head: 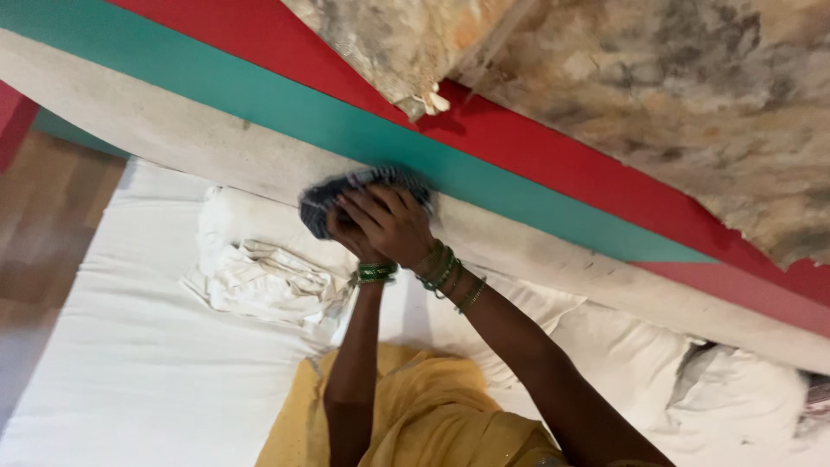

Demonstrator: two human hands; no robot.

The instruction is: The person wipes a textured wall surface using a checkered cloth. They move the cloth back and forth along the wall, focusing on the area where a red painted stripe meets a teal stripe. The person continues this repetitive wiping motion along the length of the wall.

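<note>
yellow cloth lies nearest you, over your lap, with both forearms rising from it. your left hand sits mostly hidden beneath your right hand; the right's fingers are pressed together, curled over a dark rag. the rag lies directly ahead of both hands, flat against the grey band of the wall, its long axis along the band's run. the right hand is on top. beyond: teal stripe, then red. left of the hands, crumpled white sheet on the bed.

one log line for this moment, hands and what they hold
left hand: under right, on cloth | right hand: pressing dark cloth on grey wall band | below: white bed, crumpled sheet
</note>
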